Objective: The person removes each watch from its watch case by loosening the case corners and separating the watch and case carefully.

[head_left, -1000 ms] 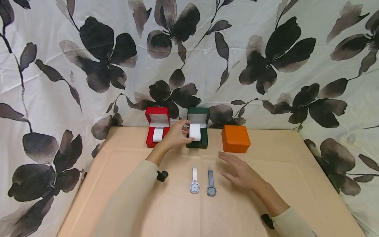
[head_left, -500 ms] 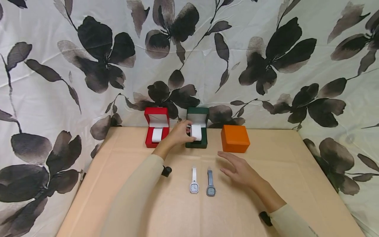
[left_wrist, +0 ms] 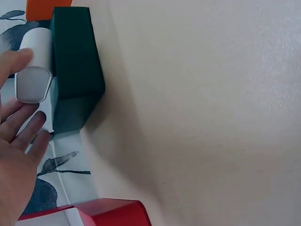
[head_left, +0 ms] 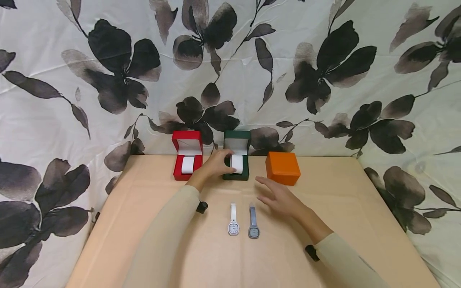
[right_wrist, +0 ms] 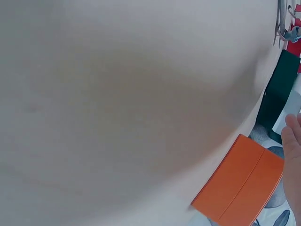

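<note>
My left hand (head_left: 217, 163) pinches a white watch cushion (head_left: 237, 163) between thumb and fingers, at the base of the open green watch box (head_left: 246, 168). In the left wrist view the thumb lies on top of the cushion (left_wrist: 36, 44), close beside the green box wall (left_wrist: 77, 52). The other fingers spread below it. My right hand (head_left: 280, 197) holds nothing, its fingers loosely extended over the table in front of the orange box (head_left: 283, 169). Nearer me lie a white-strapped watch (head_left: 233, 228) and a blue-grey watch (head_left: 253, 232), both face up.
Left of the green box stands an open red watch box (head_left: 177, 168) with its own white cushion (head_left: 187, 165). The orange box is closed. All stand along the back edge of the beige table (head_left: 201, 256), before a floral cloth (head_left: 259, 72).
My left hand has lowered the white cushion slightly into the green box. My right hand has drifted a little forward and left. The whole head view has shifted slightly.
</note>
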Motion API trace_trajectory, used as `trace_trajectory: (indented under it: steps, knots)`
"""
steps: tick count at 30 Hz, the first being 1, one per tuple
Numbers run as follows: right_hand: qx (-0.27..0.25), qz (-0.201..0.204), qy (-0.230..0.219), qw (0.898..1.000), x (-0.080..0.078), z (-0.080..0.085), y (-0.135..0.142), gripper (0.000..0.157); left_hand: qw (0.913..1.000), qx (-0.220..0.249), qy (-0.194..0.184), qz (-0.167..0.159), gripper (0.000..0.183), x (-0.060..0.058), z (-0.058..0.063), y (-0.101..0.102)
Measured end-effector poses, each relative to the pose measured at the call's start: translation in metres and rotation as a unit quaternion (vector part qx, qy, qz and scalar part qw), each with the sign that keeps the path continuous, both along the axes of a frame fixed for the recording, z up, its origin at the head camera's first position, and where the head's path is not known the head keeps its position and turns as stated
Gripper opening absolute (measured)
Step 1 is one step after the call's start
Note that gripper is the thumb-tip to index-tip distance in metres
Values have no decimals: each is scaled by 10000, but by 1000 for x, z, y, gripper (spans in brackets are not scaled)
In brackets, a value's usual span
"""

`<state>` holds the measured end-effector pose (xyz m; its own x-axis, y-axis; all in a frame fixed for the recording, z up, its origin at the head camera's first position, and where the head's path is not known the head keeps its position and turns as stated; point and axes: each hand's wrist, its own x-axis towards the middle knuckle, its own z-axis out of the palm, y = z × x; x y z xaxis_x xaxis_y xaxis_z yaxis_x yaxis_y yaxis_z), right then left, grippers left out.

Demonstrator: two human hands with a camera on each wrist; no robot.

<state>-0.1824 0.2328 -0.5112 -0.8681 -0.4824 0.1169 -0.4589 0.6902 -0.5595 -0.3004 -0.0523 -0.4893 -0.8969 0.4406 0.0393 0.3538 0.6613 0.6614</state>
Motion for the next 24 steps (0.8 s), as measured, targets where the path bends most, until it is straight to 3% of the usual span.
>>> trace_trajectory:
  steps: [14, 24]
  knots:
    - [-171, -194, -240, 9994, -14, 5, -15, 67, 9994, -265, -217, 24, 68, -1, -8, -1]
    - [-348, -247, -456, 9980, -20, -1, -19, 67, 9943, -1041, 216, -30, 64, -4, -10, 6]
